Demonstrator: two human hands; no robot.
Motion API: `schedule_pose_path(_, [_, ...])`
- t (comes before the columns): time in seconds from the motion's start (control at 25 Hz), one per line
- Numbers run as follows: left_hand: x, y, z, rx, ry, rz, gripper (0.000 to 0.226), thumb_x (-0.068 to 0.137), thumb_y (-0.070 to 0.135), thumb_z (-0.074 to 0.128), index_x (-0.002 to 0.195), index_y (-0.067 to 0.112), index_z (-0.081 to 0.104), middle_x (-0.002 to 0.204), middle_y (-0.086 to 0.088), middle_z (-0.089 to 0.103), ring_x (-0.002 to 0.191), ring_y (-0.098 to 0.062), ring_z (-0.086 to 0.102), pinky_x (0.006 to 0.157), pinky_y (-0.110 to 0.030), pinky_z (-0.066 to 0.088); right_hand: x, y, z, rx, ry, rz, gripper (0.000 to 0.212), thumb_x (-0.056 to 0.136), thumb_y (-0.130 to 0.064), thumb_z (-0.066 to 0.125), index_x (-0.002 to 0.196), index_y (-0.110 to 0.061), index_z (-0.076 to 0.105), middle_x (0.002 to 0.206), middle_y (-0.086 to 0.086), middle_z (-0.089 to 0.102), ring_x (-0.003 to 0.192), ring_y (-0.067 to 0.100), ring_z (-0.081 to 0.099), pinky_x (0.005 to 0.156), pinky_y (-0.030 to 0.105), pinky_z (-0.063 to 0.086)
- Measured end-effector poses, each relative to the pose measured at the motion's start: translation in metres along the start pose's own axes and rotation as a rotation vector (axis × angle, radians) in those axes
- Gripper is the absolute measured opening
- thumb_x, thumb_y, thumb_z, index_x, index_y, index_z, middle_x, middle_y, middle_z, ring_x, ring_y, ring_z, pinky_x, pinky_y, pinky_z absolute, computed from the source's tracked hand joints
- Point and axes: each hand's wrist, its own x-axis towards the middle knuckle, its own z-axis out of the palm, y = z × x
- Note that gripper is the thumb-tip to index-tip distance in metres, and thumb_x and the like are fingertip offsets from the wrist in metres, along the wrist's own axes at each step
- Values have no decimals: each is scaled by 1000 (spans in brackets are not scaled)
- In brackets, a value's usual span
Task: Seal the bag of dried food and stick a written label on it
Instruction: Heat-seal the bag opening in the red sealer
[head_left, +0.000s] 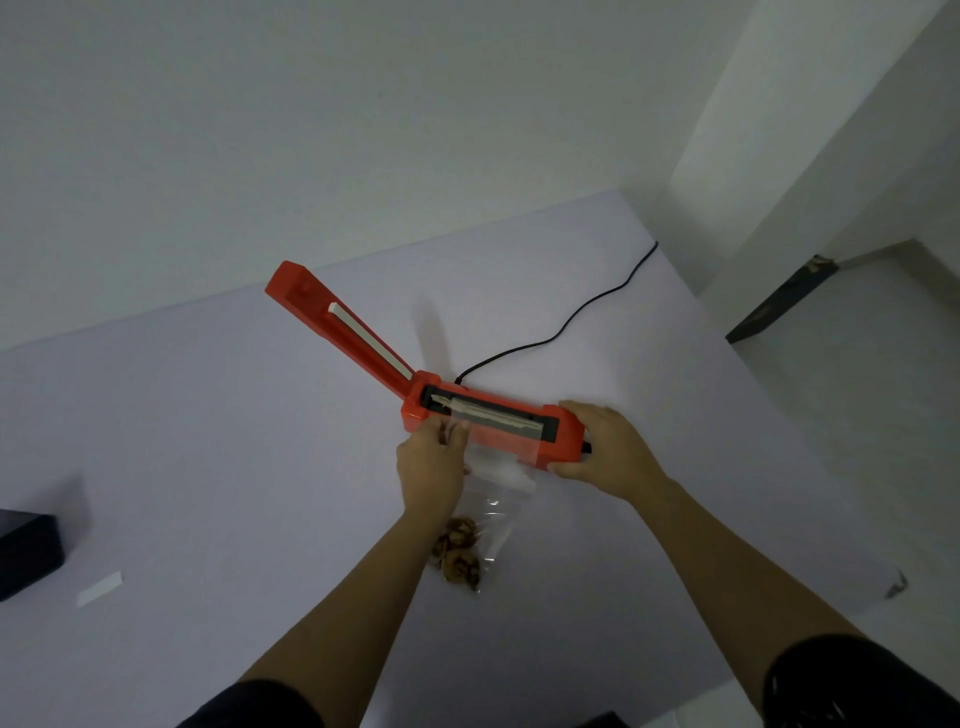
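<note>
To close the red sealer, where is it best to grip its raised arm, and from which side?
Probably grip the raised arm at its free far end, from the outer back face: it hinges at the base, and the white strip lines the inner face.

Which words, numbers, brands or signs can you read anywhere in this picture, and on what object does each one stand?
None: no text can be read in this view.
Red heat sealer: no brand or marking shows.
White label strip: looks blank, but too small to be sure.
Clear bag: no print shows.
Dark box: no lettering shows.
</note>
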Motion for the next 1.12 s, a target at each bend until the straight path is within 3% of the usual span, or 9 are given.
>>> schedule_pose_path(0.2, [-14, 3, 4, -12, 17, 101, 15, 94, 25, 54, 88, 12, 59, 71, 5, 63, 53, -17, 64, 57, -22, 52, 1, 1, -2, 26, -28, 8, 87, 61, -38, 83, 135, -17, 44, 130, 4, 56, 113, 24, 52, 101, 43, 42])
schedule_pose_path(0.52, [-28, 7, -1, -32, 3, 190, 7, 96, 25, 48, 91, 21, 51, 79, 14, 59, 55, -16, 64, 53, -17, 52, 1, 2, 0, 25, -35, 39, 90, 59, -45, 81, 136, -20, 43, 131, 2, 55, 115, 24, 52, 100, 42, 43])
schedule_pose_path(0.68, [-30, 8, -10, -70, 57, 203, 8, 98, 23, 43, 94, 20, 49, 77, 9, 60, 53, -17, 63, 48, -14, 49, 3, 3, -1, -2, -58, 35, 92, 63, -41, 82, 140, -17, 37, 138, 5, 48, 123, 26, 46, 105, 42, 38])
schedule_pose_path(0.76, [-30, 4, -16, -98, 68, 171, 12, 99, 24, 40, 94, 17, 48, 79, 4, 62, 53, -19, 63, 45, -12, 46, 1, 2, -2, -91, -45, 2, 96, 68, -46, 77, 144, -15, 27, 149, 6, 36, 135, 25, 36, 113, 45, 26])
schedule_pose_path(0.84, [-31, -1, -24, -134, 99, 121, 14, 100, 28, 40, 95, 17, 47, 80, 2, 63, 52, -19, 63, 46, -17, 49, -13, -8, 1, -62, 128, 28, 94, 73, -45, 74, 145, -11, 23, 151, 7, 29, 138, 21, 28, 114, 42, 19])
schedule_pose_path(0.92, [-32, -8, -35, -161, 142, 63, 15, 100, 29, 39, 95, 17, 48, 80, 2, 64, 51, -18, 63, 48, -20, 50, -41, -28, 19, 157, 438, 36, 69, 79, -42, 69, 132, -10, 40, 132, 11, 48, 121, 18, 45, 103, 33, 36])
schedule_pose_path(0.96, [-33, -13, -41, -173, 163, 36, 15, 100, 29, 40, 95, 17, 48, 81, 2, 65, 50, -17, 63, 48, -21, 50, -56, -41, 35, 264, 492, 43, 56, 80, -43, 65, 123, -13, 45, 117, 9, 54, 106, 13, 51, 94, 27, 42])
schedule_pose_path(1.0, [-34, -18, -48, -185, 182, 13, 14, 100, 28, 40, 95, 17, 48, 81, 2, 65, 50, -17, 63, 48, -20, 50, -70, -56, 52, 373, 428, 53, 47, 80, -46, 61, 116, -19, 47, 108, 4, 55, 95, 6, 52, 86, 21, 45])
schedule_pose_path(1.12, [-39, -35, -71, -192, 234, -28, 14, 100, 26, 40, 96, 15, 48, 81, 2, 65, 50, -16, 63, 46, -16, 49, -94, -97, 103, 592, -72, 126, 35, 83, -39, 65, 113, -34, 47, 100, -8, 58, 89, 1, 58, 75, 15, 47])
